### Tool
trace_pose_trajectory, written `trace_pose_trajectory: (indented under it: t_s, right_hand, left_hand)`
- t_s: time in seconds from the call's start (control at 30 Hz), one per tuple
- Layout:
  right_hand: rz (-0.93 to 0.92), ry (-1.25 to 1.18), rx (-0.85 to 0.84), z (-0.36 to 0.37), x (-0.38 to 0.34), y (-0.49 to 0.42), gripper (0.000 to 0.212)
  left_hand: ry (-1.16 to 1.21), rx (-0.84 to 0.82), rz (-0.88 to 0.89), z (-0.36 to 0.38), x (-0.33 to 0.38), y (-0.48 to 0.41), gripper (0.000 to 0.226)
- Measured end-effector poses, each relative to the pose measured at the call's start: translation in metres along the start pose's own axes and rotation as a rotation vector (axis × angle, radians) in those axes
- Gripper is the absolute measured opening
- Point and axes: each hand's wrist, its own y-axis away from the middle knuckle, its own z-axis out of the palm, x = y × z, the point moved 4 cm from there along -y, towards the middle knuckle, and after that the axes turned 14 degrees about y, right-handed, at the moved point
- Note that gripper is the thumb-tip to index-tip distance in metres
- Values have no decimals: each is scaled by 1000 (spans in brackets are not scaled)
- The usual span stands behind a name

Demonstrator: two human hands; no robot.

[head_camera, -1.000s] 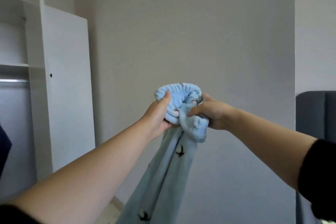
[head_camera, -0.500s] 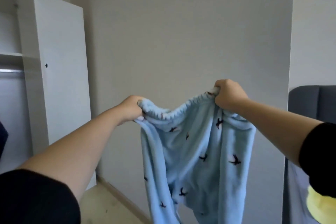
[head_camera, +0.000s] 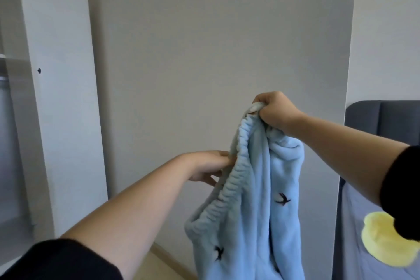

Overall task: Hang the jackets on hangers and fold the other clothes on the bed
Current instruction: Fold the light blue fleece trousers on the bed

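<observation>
- Light-blue fleece garment [head_camera: 256, 211], dotted with small dark bird shapes, hangs in the air in front of me, low and right of centre, off the bed. Its lower part runs out of the bottom edge of view.
- Black sleeves sit at the two near corners: left sleeve [head_camera: 63, 261], right sleeve [head_camera: 402, 188].
- Left hand [head_camera: 202, 166] reaches in from lower left with its fingers stretched fairly straight. The tips meet the ruched waistband [head_camera: 229, 179] partway down and are partly hidden by it. The thumb sits lower, apart from the cloth.
- Right hand [head_camera: 276, 109] is higher, clenched in a fist round the top end of the waistband. The cloth drapes down from that grip.
- The waistband slants from the right hand down toward lower left.
- Bed [head_camera: 354, 223] is at the right edge, with a grey sheet. A yellow cloth [head_camera: 384, 241] lies on it, partly behind my right sleeve.
- Dark grey headboard [head_camera: 386, 120] stands beyond that.
- A strip of pale floor [head_camera: 159, 263] shows at the foot of the wall.
- White wardrobe [head_camera: 61, 98] is far left, with a small dark knob [head_camera: 39, 70].
- Plain pale wall [head_camera: 204, 52] is behind everything.
</observation>
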Motion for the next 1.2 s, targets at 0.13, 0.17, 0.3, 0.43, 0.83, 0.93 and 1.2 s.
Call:
trace_pose_trajectory:
  t_s: [0.13,0.17,0.3,0.43,0.83,0.93,1.2]
  right_hand:
    - [90,-44,17,-10,20,2,25]
    - [113,-65,14,-13,26,3,22]
    - [161,38,-179,-16,48,8,30]
    - [-4,512,-509,-9,48,17,40]
    - [242,822,-103,-36,96,12,2]
    - [311,890,-66,-42,120,15,4]
    - [421,683,202,-43,157,23,16]
  left_hand:
    - [-188,-27,4,31,-2,-13,4]
    - [-223,14,15,30,-1,-15,6]
    - [-368,326,141,3,11,-19,16]
    - [-618,518,314,-15,27,-19,20]
    - [-857,766,123,-65,16,-18,22]
    - [-772,818,85,-77,6,-15,18]
    - [-616,707,7,-93,-8,-14,5]
